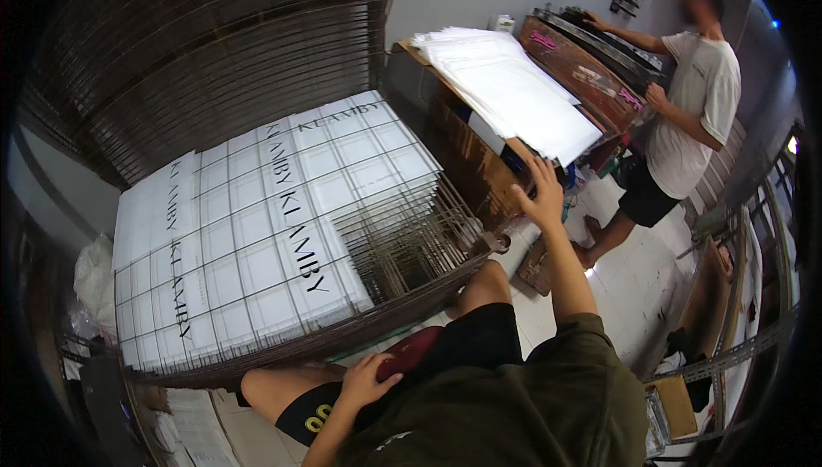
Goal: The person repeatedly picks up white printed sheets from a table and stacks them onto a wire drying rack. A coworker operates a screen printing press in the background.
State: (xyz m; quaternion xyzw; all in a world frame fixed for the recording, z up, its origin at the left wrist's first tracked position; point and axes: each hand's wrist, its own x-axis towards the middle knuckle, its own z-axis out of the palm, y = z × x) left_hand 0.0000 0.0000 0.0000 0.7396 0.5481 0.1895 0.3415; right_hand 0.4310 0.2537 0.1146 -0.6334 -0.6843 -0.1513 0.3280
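Note:
My left hand (368, 379) lies flat on my left thigh, its fingers on the dark shorts beside a dark red patch. My right hand (543, 193) is stretched forward with fingers spread, close to the near corner of a stack of white sheets (509, 95). Whether its fingertips touch that corner I cannot tell. The stack rests on a wooden table (467, 154). In front of me and to the left is a wire drying rack (402, 244), its shelves closely layered. Flat white sheets with dark lettering (248, 219) lie across it under the wire grid.
Raised wire shelves (223, 30) lean above the rack. At the right a person in a white shirt (698, 107) stands by a wooden frame (578, 65) with pink clamps. A metal shelf (728, 356) stands at the lower right, and a plastic bag (94, 279) at the left.

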